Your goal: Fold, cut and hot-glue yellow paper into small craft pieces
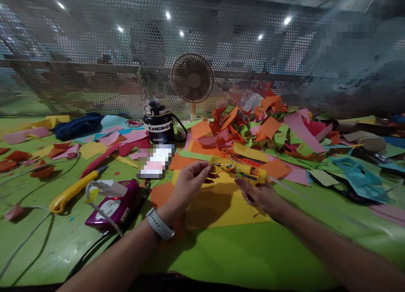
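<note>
My right hand (257, 195) is wrapped round the thick right end of a yellow tool (251, 173) with blue and red marks, perhaps a glue gun. At the tool's thin left end, my left hand (196, 178) pinches a small yellow piece (215, 160) between thumb and fingers. Both hands are above a yellow paper sheet (221, 207) that lies on the green table. A pale band circles the left wrist. How far the left fingertips touch the tool itself is too small to tell.
Scraps of coloured paper (268, 127) are heaped behind the hands. A dark bottle (158, 129) and a fan (192, 79) stand at the back. To the left are a phone (156, 161), a purple power strip (110, 209), a yellow-handled tool (74, 192) and cables.
</note>
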Tool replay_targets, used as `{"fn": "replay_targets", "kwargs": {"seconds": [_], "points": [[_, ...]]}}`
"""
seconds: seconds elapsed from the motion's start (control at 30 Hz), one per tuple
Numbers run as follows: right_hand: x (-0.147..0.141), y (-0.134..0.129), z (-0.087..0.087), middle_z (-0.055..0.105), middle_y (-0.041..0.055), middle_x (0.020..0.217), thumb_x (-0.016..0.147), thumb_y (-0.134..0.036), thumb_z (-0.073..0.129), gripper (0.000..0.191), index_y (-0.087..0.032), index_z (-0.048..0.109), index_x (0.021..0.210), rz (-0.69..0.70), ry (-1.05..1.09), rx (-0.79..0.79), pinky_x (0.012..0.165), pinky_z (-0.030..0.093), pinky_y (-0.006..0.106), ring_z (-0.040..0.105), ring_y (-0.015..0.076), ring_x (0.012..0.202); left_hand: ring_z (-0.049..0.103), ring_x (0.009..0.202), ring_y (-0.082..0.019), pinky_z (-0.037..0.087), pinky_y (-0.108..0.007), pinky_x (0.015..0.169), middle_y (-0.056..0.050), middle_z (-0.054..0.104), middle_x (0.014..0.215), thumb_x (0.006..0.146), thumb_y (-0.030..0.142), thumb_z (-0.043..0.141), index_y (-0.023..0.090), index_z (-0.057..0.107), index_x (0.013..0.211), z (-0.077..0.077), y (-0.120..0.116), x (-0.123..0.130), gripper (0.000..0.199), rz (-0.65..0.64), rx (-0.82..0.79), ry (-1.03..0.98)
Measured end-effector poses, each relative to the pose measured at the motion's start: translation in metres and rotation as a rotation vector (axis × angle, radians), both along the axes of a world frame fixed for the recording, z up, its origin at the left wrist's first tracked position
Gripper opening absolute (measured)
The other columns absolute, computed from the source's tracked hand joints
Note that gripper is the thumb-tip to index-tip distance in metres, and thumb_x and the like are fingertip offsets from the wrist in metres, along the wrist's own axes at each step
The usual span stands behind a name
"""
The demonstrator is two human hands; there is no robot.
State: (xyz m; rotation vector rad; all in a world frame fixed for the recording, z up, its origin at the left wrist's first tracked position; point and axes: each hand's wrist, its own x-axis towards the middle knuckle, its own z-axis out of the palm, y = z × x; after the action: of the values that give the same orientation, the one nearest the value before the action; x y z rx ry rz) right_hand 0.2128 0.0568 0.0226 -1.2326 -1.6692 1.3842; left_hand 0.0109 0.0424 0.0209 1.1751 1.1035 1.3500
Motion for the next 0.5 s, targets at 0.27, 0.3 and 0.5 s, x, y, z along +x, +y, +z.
{"fn": "replay_targets", "kwargs": {"seconds": [0.27, 0.3, 0.5], "points": [[0.005, 0.002, -0.010, 0.044, -0.0064, 0.043, 0.070, -0.063, 0.066, 0.046, -0.022, 0.049, 0.061, -0.017, -0.043, 0.051, 0.037, 0.033, 0.022, 0.036, 0.0081, 0.037, 0.068, 0.072, -0.016, 0.055, -0.028, 0.068, -0.003, 0.071, 0.077, 0.080, 0.034, 0.063, 0.017, 0.065, 0.088, -0.002, 0.000, 0.000, 0.019, 0.031, 0.078, 0.088], [0.005, 0.002, -0.011, 0.045, -0.0064, 0.045, 0.071, -0.062, 0.067, 0.044, -0.021, 0.051, 0.064, -0.023, -0.048, 0.048, 0.037, 0.034, 0.022, 0.037, 0.0083, 0.038, 0.068, 0.072, -0.016, 0.055, -0.028, 0.068, -0.003, 0.071, 0.077, 0.080, 0.034, 0.062, 0.017, 0.065, 0.089, -0.002, 0.000, 0.000, 0.020, 0.037, 0.086, 0.103], [0.005, 0.000, -0.007, 0.046, -0.0058, 0.047, 0.074, -0.058, 0.065, 0.040, -0.019, 0.063, 0.084, -0.030, -0.116, 0.059, 0.039, 0.037, 0.023, 0.039, 0.0096, 0.040, 0.069, 0.071, -0.017, 0.057, -0.029, 0.066, -0.004, 0.072, 0.078, 0.081, 0.033, 0.061, 0.017, 0.066, 0.089, -0.004, 0.000, -0.001, 0.019, 0.061, 0.131, 0.179]]}}
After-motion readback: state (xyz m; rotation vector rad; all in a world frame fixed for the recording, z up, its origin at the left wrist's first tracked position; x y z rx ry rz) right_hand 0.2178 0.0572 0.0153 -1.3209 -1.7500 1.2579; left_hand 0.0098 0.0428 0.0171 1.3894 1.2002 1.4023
